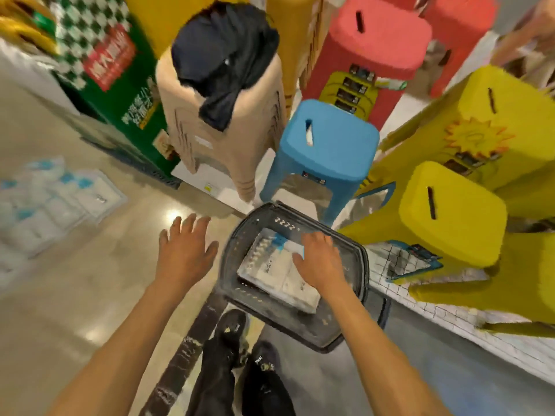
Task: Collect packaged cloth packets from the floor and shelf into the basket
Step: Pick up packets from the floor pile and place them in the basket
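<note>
floor glossy beige — stools crowd low shelf

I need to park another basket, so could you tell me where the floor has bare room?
Bare floor lies between the floor packets and the basket, below the left hand. Crowded: stools hem the basket's far and right sides; packets fill its bottom.

floor: glossy, smooth | stools: matt plastic | basket: dark plastic | packets: glossy film
</note>
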`<state>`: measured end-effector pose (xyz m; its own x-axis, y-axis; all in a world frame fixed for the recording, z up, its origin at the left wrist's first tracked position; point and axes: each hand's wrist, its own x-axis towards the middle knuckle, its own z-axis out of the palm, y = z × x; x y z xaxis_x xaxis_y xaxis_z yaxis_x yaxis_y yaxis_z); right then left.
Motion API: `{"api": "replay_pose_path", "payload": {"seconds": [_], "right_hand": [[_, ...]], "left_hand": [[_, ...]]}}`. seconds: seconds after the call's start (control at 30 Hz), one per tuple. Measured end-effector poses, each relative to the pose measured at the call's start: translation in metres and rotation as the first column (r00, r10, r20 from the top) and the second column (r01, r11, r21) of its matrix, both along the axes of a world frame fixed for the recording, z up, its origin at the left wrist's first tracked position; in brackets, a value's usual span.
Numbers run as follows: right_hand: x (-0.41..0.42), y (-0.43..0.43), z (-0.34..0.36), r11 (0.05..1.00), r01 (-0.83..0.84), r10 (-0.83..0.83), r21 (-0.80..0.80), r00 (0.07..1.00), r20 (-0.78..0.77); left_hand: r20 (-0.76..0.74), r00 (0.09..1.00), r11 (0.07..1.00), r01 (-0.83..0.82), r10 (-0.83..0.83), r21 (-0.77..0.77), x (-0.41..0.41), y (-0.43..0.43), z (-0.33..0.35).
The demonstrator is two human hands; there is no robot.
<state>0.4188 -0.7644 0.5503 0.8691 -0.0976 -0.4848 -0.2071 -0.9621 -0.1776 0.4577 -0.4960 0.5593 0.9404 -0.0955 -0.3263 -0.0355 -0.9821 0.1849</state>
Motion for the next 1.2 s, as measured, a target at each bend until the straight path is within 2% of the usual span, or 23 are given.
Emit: {"api": "replay_pose_path", "payload": {"seconds": [0.23, 0.5, 0.67, 0.9, 1.2], "right_hand": [[0.059, 0.111, 0.117, 0.961, -0.276, 0.273, 0.000, 0.951, 0.143], [0.092, 0.248, 0.198, 0.859, -0.511, 0.508, -0.007, 0.852, 0.125], [0.106, 0.334, 0.226, 0.804, -0.593, 0.591, -0.036, 0.792, 0.154], [0.127, 0.435, 0.245, 0.770, -0.638, 0.620, -0.018, 0.742, 0.254], [0.169, 0.506, 0.233, 0.738, -0.675, 0.666, -0.015, 0.724, 0.182]], "left_hand": [[0.135, 0.965, 0.968, -0.236, 0.224, 0.080, -0.021, 0.105, 0.123], [0.171, 0.904, 0.897, -0.417, 0.392, 0.146, -0.051, 0.226, 0.199], [0.207, 0.841, 0.841, -0.528, 0.500, 0.117, -0.059, 0.301, 0.220], [0.188, 0.824, 0.809, -0.563, 0.534, 0.172, -0.058, 0.386, 0.230], [0.144, 0.822, 0.800, -0.570, 0.552, 0.186, -0.022, 0.450, 0.224]]}}
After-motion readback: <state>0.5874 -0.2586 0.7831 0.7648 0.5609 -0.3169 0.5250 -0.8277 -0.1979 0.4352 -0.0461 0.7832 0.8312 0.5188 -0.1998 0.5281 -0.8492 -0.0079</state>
